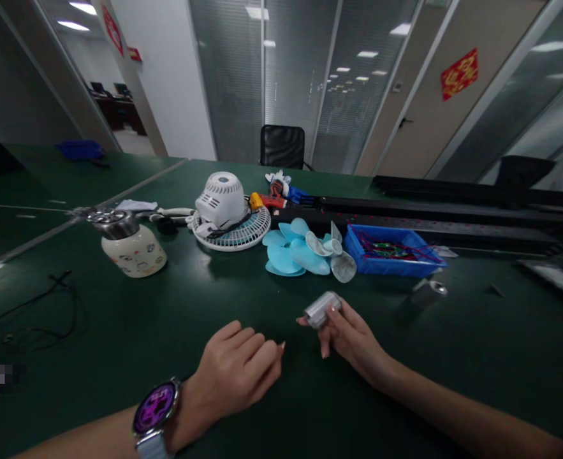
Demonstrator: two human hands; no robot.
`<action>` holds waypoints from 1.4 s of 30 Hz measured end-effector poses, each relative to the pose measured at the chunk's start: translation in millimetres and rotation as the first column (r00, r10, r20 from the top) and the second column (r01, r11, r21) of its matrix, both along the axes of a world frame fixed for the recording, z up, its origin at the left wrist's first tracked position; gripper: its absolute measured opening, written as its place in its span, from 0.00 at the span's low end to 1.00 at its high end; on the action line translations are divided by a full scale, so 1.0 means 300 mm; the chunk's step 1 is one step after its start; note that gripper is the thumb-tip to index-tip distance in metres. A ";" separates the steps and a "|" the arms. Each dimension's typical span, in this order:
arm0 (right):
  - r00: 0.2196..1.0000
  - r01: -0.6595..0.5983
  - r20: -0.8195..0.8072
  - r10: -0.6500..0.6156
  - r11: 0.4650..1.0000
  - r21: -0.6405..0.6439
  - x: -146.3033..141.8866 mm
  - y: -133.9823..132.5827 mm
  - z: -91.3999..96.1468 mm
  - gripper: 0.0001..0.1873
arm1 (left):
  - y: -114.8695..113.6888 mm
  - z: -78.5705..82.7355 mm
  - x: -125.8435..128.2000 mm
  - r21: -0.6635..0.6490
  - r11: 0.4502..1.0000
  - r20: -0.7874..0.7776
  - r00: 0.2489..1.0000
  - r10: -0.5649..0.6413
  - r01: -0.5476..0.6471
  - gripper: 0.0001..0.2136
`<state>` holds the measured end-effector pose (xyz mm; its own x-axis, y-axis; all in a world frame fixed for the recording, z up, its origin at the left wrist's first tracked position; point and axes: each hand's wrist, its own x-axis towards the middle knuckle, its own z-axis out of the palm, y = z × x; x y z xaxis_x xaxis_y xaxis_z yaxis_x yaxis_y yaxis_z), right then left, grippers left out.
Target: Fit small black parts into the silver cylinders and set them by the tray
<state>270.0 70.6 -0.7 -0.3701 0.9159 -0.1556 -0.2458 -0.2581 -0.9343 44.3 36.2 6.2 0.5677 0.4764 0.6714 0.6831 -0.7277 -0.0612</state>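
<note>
My right hand holds a small silver metal cylinder between thumb and fingers, raised over the green table. To its left, my left hand is closed with the fingers curled under. Whatever the left fingers may hold is hidden from view. A watch sits on my left wrist. Beyond the right hand lie light blue fan blades and a greyish clear fan blade. Another silver cylindrical part rests on the table to the right.
A blue tray of wires stands behind the right hand. Further left are a white fan housing with its grille, an orange power tool and a cream bottle. Long black rails line the back right. A thin cable lies far left.
</note>
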 end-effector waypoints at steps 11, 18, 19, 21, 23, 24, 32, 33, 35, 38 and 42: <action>0.519 0.469 0.452 -0.726 0.683 0.559 0.415 0.116 -0.051 0.37 | 0.078 -0.034 -0.082 -0.688 0.690 0.029 0.941 0.337 -0.226 0.19; 0.428 0.322 0.608 -0.669 0.741 0.589 0.401 0.125 -0.049 0.38 | 0.084 -0.037 -0.082 -0.771 0.590 -0.012 0.932 0.363 -0.240 0.23; 0.419 0.313 0.625 -0.659 0.750 0.582 0.398 0.126 -0.045 0.38 | 0.086 -0.038 -0.082 -0.778 0.582 -0.012 0.931 0.364 -0.238 0.23; 0.400 0.299 0.648 -0.648 0.760 0.576 0.394 0.126 -0.038 0.40 | 0.091 -0.042 -0.083 -0.790 0.569 0.003 0.926 0.378 -0.229 0.23; 0.364 0.296 0.635 -0.682 0.731 0.615 0.388 0.115 -0.036 0.42 | 0.096 -0.046 -0.086 -0.800 0.559 0.038 0.911 0.410 -0.219 0.23; 0.326 0.287 0.608 -0.724 0.689 0.666 0.381 0.102 -0.036 0.44 | 0.099 -0.048 -0.087 -0.804 0.556 0.061 0.901 0.429 -0.210 0.23; 0.436 -0.539 0.720 -0.541 0.483 0.690 0.159 -0.082 -0.005 0.33 | 0.115 -0.042 -0.089 -0.830 0.551 0.270 0.803 0.532 -0.086 0.23; 0.430 -0.643 0.797 -0.425 0.475 0.600 0.112 -0.086 0.009 0.33 | 0.115 -0.041 -0.088 -0.831 0.552 0.290 0.791 0.539 -0.072 0.23; 0.400 -0.761 0.880 -0.254 0.443 0.474 0.024 -0.077 0.041 0.34 | 0.115 -0.042 -0.086 -0.830 0.555 0.318 0.775 0.546 -0.050 0.23; 0.402 -0.834 0.911 -0.085 0.376 0.403 -0.070 -0.050 0.079 0.34 | 0.115 -0.044 -0.083 -0.831 0.556 0.336 0.773 0.539 -0.027 0.22; 0.424 -0.856 0.906 0.006 0.329 0.399 -0.115 -0.040 0.085 0.36 | 0.119 -0.046 -0.081 -0.829 0.559 0.334 0.780 0.530 -0.024 0.22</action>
<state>235.6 58.6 24.8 -0.8950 0.4461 0.0076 0.3929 0.7960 -0.4604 20.0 71.7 -7.5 0.0107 0.9953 0.0959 0.5885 -0.0838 0.8042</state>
